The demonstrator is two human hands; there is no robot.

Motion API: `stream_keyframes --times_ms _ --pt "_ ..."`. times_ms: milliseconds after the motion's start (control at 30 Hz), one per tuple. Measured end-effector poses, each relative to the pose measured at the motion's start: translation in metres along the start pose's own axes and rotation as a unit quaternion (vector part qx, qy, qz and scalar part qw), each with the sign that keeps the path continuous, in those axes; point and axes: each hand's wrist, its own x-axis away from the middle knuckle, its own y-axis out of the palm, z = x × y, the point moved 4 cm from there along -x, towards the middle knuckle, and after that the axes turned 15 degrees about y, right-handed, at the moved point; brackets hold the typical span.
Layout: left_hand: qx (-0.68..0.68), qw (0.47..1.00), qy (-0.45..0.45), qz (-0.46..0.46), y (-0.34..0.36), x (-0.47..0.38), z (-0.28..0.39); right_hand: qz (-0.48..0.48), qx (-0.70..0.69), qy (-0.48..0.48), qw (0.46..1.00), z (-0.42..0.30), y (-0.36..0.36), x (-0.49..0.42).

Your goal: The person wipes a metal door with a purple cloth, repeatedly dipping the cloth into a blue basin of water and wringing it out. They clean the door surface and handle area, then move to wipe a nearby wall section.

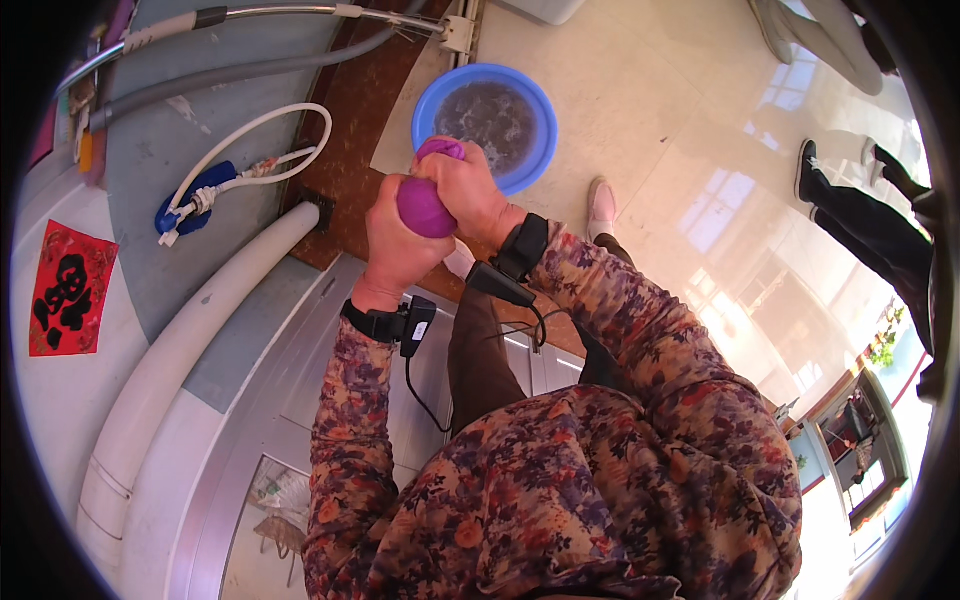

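Note:
A purple cloth (425, 208) is bunched into a tight, smooth bulge between my two hands. My left hand (401, 244) grips it from the lower left. My right hand (474, 184) is closed around its upper part, and a fold of it shows above those fingers. Just beyond my hands, a blue plastic basin (550, 131) on the floor holds murky grey water (487, 120) with light streaks on the surface. My right hand overlaps the basin's near rim in the view. Both wrists wear black straps with cabled devices.
On the left are a looped white hose (326, 124), a thick white pipe (199, 315) and a metal rail (277, 10). A metal-framed door (300, 397) stands near my legs. Other people's legs (862, 217) are at the right on the shiny tiled floor (660, 180).

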Motion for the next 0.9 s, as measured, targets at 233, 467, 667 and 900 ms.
stream_keyframes --times_ms 233,467,667,900 --pt "-0.214 0.964 0.157 0.017 -0.016 -0.013 0.03 -0.012 -0.201 0.177 0.963 -0.006 0.0 -0.007" --pt "-0.19 0.975 0.119 -0.002 0.001 -0.025 0.033 0.046 -0.075 0.066 0.994 -0.02 -0.012 0.0" --pt "-0.04 0.994 0.084 0.064 -0.001 -0.031 0.023 0.041 0.142 -0.143 0.979 -0.044 -0.006 -0.006" --pt "0.001 0.989 0.104 0.107 -0.014 -0.023 0.017 -0.013 0.0 -0.011 1.0 -0.041 0.019 -0.013"
